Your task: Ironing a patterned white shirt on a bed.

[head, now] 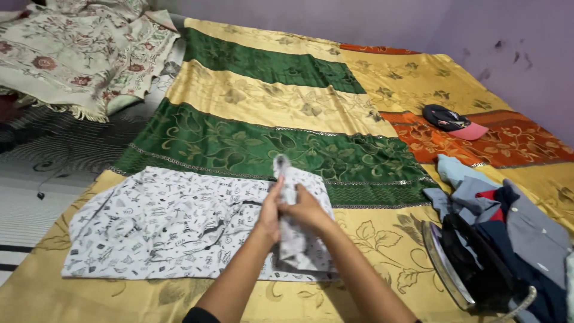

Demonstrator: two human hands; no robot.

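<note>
I hold one end of the white printed shirt (173,224) with both hands, and I am rolling or folding it up. To do this step well, I think I should keep the edges together while I fold, pull the cloth a little so no wrinkle stays inside, and press the fold flat on the bed cover (269,113) before I let it go.

My left hand (270,212) and my right hand (305,210) are closed on the raised part of the shirt, touching each other, with the fingers wrapped tight around the cloth.

The shirt is white with many small dark drawings. Most of it lies flat on the yellow and green striped cover, to the left of my hands, and only the right end stands up, bunched between my hands.

At the right there is an iron (463,266), just beside a pile of clothes (514,227) in blue and grey. A dark cap (451,121) with a pink brim lies farther away.
</note>
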